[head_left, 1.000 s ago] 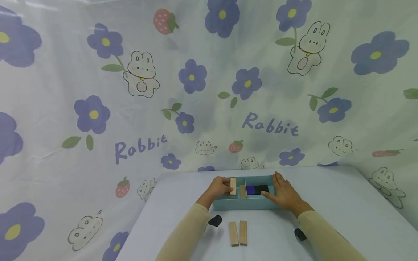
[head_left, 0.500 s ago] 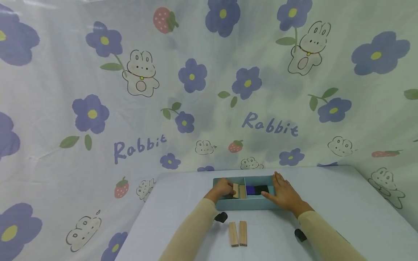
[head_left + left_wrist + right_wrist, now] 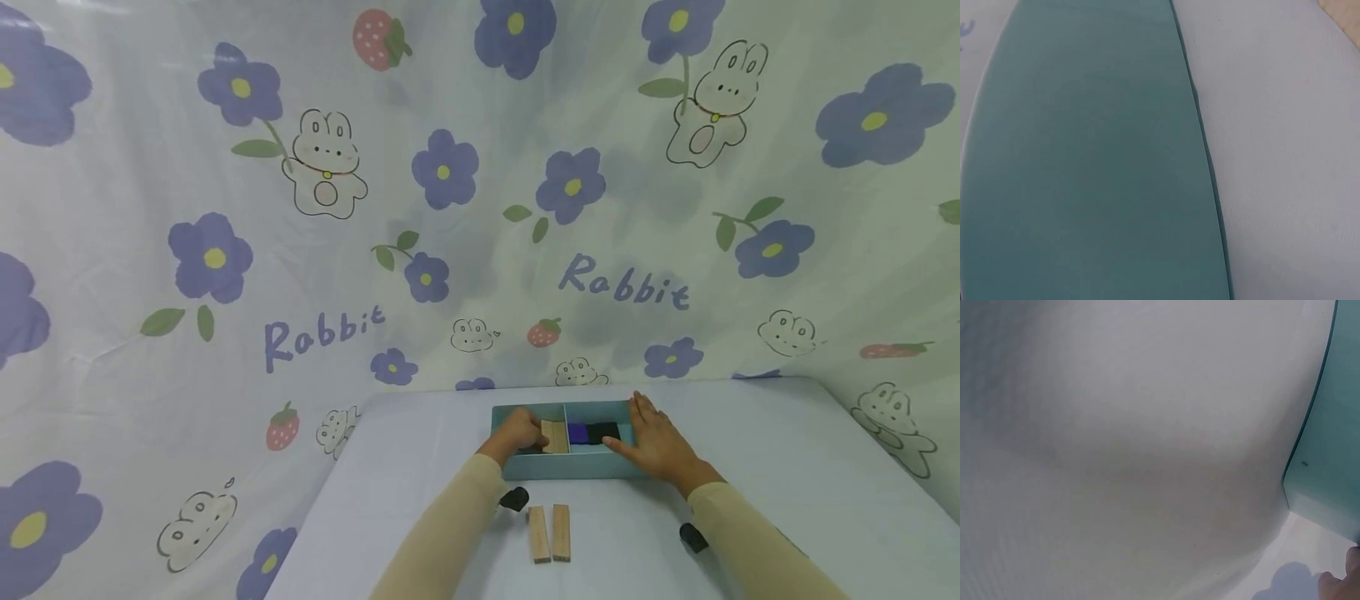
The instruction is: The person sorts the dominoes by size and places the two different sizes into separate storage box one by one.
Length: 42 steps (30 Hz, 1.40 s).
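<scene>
A light-blue box (image 3: 585, 467) with a divider stands on the table. Inside its left compartment, my left hand (image 3: 519, 430) has its curled fingers at a wooden block (image 3: 549, 437), which lies flat beside another wooden block (image 3: 561, 437) against the divider. The fingertips are partly hidden. My right hand (image 3: 660, 442) rests with extended fingers over the box's right end, thumb over the front rim. Purple (image 3: 578, 433) and black (image 3: 603, 433) pieces lie in the right compartment. The left wrist view is mostly filled by the box's wall (image 3: 1097, 150); fingertips (image 3: 1338, 584) show in the right wrist view's corner.
Two more wooden blocks, a left one (image 3: 539, 534) and a right one (image 3: 561, 533), lie side by side on the white table (image 3: 622, 542) in front of the box. Behind the table hangs a curtain (image 3: 495, 250) printed with flowers and rabbits.
My left hand has lowered the upright wooden block into the left compartment and moved it right, against the block by the divider. My right hand has stayed on the box's end.
</scene>
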Available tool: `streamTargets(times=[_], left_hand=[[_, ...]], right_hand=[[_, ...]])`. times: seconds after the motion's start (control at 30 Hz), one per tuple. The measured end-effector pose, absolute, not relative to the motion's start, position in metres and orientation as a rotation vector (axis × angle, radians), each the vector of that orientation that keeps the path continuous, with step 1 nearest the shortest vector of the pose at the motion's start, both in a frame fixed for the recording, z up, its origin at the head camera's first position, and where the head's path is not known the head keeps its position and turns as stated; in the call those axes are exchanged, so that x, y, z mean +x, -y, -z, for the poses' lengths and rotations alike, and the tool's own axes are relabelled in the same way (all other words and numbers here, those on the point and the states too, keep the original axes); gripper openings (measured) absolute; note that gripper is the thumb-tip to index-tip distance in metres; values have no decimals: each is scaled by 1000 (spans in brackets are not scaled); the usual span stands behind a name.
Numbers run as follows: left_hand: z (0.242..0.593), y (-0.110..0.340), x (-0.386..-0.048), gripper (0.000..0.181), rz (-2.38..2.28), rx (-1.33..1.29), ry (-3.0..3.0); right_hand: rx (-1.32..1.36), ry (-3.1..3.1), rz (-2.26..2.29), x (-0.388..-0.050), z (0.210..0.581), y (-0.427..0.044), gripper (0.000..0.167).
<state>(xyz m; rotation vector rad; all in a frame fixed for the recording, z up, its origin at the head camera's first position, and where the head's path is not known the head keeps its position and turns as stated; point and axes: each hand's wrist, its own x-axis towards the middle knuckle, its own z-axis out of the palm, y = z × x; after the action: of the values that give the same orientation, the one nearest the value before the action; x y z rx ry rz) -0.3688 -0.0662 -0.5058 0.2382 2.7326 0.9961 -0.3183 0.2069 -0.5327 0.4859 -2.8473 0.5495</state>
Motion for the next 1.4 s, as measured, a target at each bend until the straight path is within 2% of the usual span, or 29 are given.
streamTargets(times=[1.27,1.4], left_hand=[[506,60,-367,11,-876,143,-2751],[503,63,-364,17,-893,146,-2753]], right_hand=[[494,2850,-589,-316,531,-207,104],[496,2854,-588,-316,531,-206,105]])
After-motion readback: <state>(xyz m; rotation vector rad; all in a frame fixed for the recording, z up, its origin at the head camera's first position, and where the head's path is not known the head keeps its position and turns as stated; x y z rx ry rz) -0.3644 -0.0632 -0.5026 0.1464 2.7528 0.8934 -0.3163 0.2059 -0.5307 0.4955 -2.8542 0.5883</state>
